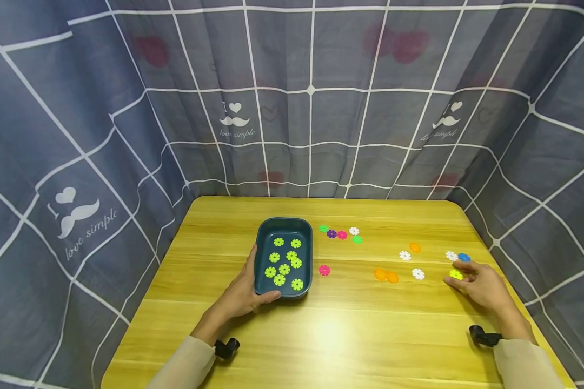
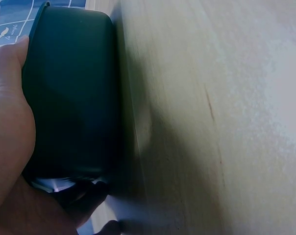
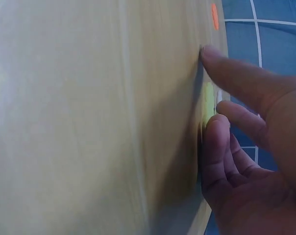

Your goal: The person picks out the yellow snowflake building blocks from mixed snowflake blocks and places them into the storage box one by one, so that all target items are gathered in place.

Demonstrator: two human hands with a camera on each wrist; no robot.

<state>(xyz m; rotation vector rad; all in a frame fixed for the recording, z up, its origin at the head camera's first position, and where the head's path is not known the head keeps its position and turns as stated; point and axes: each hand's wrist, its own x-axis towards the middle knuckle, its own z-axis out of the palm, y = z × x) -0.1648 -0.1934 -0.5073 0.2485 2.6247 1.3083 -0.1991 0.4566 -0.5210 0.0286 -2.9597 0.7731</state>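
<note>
A dark blue-green rectangular tray (image 1: 305, 265) holds several yellow-green flower-shaped discs (image 1: 279, 242). My left hand (image 1: 238, 292) grips its near left corner, thumb over the near rim and fingers along the left side; the left wrist view shows the tray's outer wall (image 2: 72, 93) close up. At the table's right, my right hand (image 1: 484, 286) is around a single yellow-green disc (image 1: 456, 274) lying on the wood. In the right wrist view the thumb stands apart from that disc (image 3: 209, 105), while the fingertips are close to it; contact is unclear.
Just beyond the right hand lie a white disc (image 1: 451, 255) and a blue disc (image 1: 464, 257). Orange discs (image 1: 386, 275) and white ones (image 1: 418, 274) are scattered mid-right. A pink disc (image 1: 324, 270) sits right of the tray. Grey checked curtains (image 1: 282, 119) border the wooden table (image 1: 350, 346).
</note>
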